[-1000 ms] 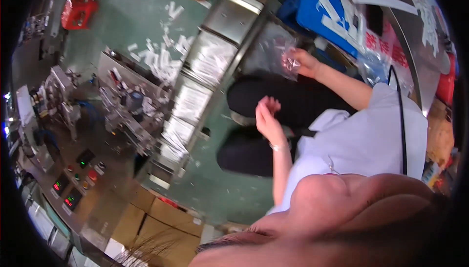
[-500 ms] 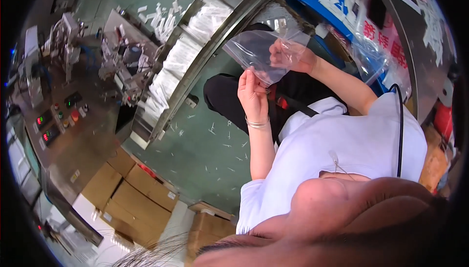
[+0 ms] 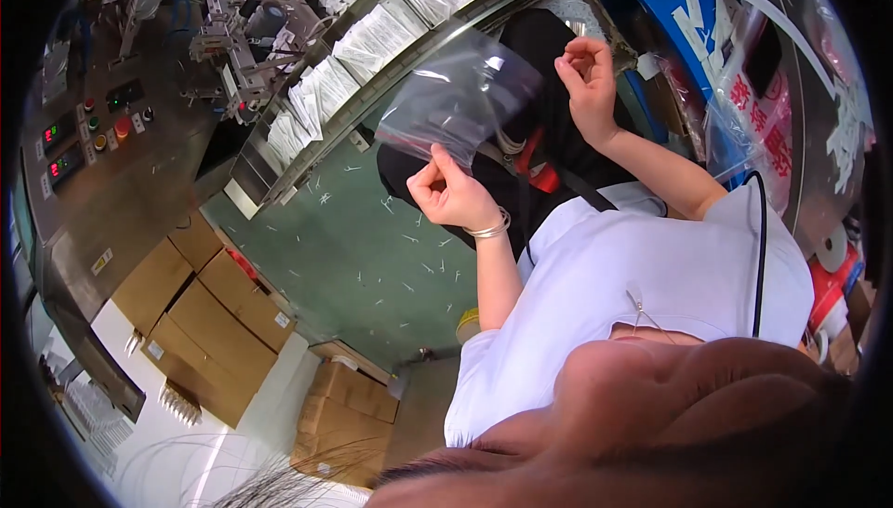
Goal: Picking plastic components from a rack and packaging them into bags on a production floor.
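Note:
My left hand [image 3: 453,193], with bangles at the wrist, pinches the near edge of a clear plastic bag [image 3: 456,99] between thumb and fingers. The bag looks flat and see-through, spread out over my dark-trousered lap. Off to the right of the bag, my right hand [image 3: 591,89] is raised, its fingers loosely curled and a gap between thumb and forefinger. Nothing shows in it, and it is apart from the bag. A red and black strap [image 3: 539,168] lies across my lap behind the bag.
A metal trough [image 3: 321,140] holds stacks of white slips beyond my knees. A blue bin [image 3: 670,6] with white strips stands right, beside a dark phone [image 3: 763,61]. A machine with a control panel [image 3: 93,136] and cardboard boxes [image 3: 214,331] are left. White scraps litter the green floor [image 3: 344,257].
My right hand has let go of the bag and moved away up and right. My left hand has shifted left and slightly down, carrying the bag. The view has turned slightly.

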### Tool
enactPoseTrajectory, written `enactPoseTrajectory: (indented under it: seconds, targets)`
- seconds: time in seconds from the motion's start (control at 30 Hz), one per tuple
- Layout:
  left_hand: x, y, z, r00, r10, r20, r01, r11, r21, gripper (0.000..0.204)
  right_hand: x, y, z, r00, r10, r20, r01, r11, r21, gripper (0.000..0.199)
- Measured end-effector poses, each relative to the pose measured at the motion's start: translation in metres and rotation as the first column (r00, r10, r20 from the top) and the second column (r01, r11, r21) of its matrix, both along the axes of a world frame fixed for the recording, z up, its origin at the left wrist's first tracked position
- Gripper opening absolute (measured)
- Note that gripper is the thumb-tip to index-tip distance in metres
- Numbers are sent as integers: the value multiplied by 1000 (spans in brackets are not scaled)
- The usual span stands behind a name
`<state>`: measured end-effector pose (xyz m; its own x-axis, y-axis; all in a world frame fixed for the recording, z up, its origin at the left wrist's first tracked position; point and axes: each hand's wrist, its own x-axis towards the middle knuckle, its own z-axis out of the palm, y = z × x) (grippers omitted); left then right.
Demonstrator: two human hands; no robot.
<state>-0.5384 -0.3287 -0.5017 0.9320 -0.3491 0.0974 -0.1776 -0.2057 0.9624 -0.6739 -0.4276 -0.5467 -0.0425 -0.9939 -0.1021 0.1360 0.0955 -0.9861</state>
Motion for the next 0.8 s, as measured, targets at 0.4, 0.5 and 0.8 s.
enactPoseTrajectory:
  seconds: [0.4,0.5,0.8]
  targets:
    - [-8,0,-46,700,-430,-570,492,869,-51,22,26,2,-20,760,539,362,-646,568,510,18]
    - [-12,-7,-55,645,-469,-603,548,834,-62,22,20,3,-14,735,593,329,-664,533,524,18]
    - [-21,-33,-59,551,-478,-684,521,837,-165,25,-15,-19,-24,849,527,-30,-476,788,390,20]
